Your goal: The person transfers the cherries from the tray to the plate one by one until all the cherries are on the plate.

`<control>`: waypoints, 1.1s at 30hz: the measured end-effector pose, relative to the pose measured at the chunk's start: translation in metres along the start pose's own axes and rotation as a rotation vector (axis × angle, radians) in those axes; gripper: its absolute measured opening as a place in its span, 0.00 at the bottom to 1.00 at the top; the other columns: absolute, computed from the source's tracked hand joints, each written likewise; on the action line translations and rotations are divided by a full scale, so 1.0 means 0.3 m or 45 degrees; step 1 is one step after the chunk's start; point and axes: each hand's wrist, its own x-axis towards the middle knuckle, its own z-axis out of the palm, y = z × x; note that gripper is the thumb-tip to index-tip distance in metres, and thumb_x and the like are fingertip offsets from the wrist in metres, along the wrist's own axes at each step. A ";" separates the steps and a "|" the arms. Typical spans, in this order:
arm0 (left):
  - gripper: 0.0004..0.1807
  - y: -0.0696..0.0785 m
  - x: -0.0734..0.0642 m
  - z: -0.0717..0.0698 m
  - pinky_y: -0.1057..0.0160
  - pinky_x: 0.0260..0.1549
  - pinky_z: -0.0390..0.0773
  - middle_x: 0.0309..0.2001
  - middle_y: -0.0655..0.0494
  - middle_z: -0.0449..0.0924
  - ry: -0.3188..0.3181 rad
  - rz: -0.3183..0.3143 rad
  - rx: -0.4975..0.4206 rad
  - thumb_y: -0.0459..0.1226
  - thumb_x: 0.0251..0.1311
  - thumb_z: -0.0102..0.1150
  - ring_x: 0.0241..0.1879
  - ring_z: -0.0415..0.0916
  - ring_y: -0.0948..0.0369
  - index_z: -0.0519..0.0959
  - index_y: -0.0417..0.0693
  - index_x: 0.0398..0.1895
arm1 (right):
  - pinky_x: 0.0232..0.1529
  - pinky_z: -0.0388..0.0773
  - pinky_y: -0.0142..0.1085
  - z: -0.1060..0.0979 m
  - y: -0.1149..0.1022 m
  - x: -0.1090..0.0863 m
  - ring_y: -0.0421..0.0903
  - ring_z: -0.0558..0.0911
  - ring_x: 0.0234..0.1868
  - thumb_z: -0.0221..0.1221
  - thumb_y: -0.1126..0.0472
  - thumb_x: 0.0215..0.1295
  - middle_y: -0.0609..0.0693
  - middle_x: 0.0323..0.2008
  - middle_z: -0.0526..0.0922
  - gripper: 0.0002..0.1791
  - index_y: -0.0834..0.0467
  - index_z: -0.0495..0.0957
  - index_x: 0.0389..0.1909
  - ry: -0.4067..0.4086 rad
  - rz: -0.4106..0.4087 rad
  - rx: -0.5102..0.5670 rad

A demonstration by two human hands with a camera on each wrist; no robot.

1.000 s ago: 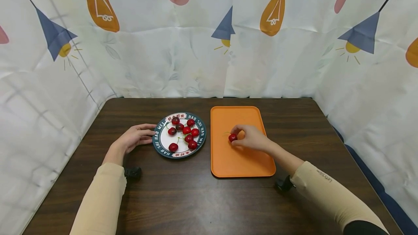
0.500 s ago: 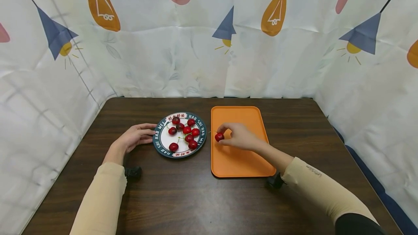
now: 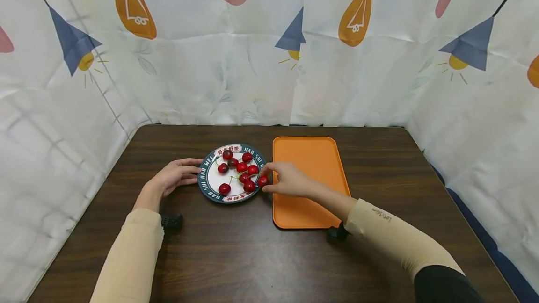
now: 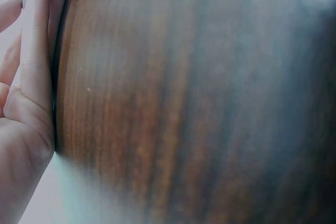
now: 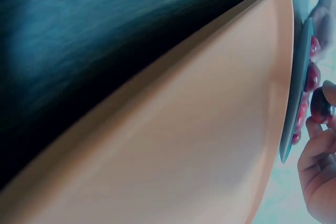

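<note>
A round plate [image 3: 204, 186] with a dark teal lettered rim and white middle holds several red cherries [image 3: 224, 189]. At its left edge my left hand [image 3: 177, 174] touches the rim with fairly straight fingers; the fingers [image 4: 37, 40] also show in the left wrist view. My right hand [image 3: 286, 180] pinches one cherry [image 3: 263, 181] between thumb and fingers at the plate's right rim. In the right wrist view this cherry [image 5: 319, 105] is held close beside the plate [image 5: 297, 93]. Part of the held cherry is hidden by the fingers.
An orange rectangular tray [image 3: 305, 151] lies right of the plate, under my right forearm. Both stand on a dark wooden table [image 3: 236, 251]. A white printed curtain [image 3: 252, 83] hangs around the table's back and sides.
My right hand has carried the cherry leftward from above the orange tray to the plate's right rim. My left hand stays at the plate's left edge.
</note>
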 end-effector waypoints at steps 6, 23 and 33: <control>0.33 0.001 0.000 -0.001 0.62 0.51 0.82 0.68 0.35 0.64 -0.002 0.003 0.012 0.40 0.75 0.58 0.46 0.83 0.62 0.63 0.38 0.77 | 0.43 0.79 0.35 0.026 -0.010 0.034 0.49 0.80 0.46 0.72 0.57 0.64 0.45 0.47 0.84 0.18 0.55 0.81 0.52 -0.024 -0.006 0.004; 0.33 0.003 -0.002 0.001 0.62 0.51 0.82 0.68 0.36 0.64 0.006 -0.014 -0.005 0.39 0.75 0.59 0.45 0.83 0.62 0.62 0.38 0.77 | 0.47 0.78 0.31 0.088 -0.054 0.106 0.41 0.79 0.46 0.72 0.54 0.63 0.41 0.45 0.84 0.17 0.51 0.81 0.50 -0.066 -0.002 -0.045; 0.33 0.001 0.001 0.001 0.63 0.51 0.82 0.69 0.36 0.64 0.003 -0.017 -0.007 0.40 0.75 0.59 0.44 0.83 0.62 0.63 0.38 0.77 | 0.42 0.79 0.28 0.108 -0.073 0.150 0.42 0.78 0.43 0.73 0.57 0.63 0.42 0.42 0.83 0.15 0.53 0.82 0.48 -0.064 0.010 0.009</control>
